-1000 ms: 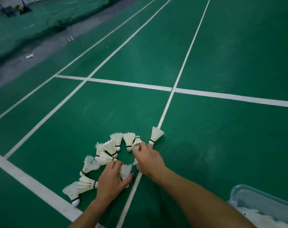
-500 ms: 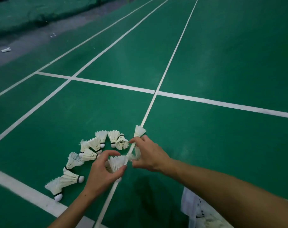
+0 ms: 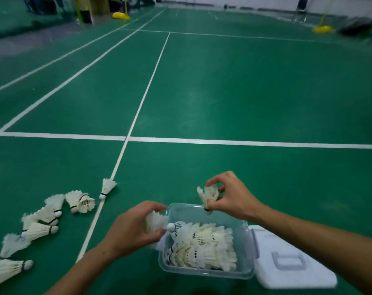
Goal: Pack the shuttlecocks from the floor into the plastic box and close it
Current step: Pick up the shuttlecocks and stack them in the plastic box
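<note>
A clear plastic box (image 3: 204, 209) stands open on the green court floor, holding several white shuttlecocks (image 3: 204, 245). My left hand (image 3: 132, 228) grips a shuttlecock (image 3: 154, 223) at the box's left rim. My right hand (image 3: 232, 196) holds another shuttlecock (image 3: 207, 193) above the box's far edge. Several loose shuttlecocks (image 3: 42, 220) lie in a curved row on the floor to the left. One shuttlecock (image 3: 107, 188) rests on the white court line.
The box's white lid (image 3: 291, 262) with a grey handle lies flat just right of the box. White court lines (image 3: 138, 109) cross the floor. Yellow net-post bases (image 3: 321, 29) and bags sit at the far end of the court.
Both hands lifted a shuttlecock each off the floor pile and swung right to the box. The view turned right, bringing the whole box and lid into sight.
</note>
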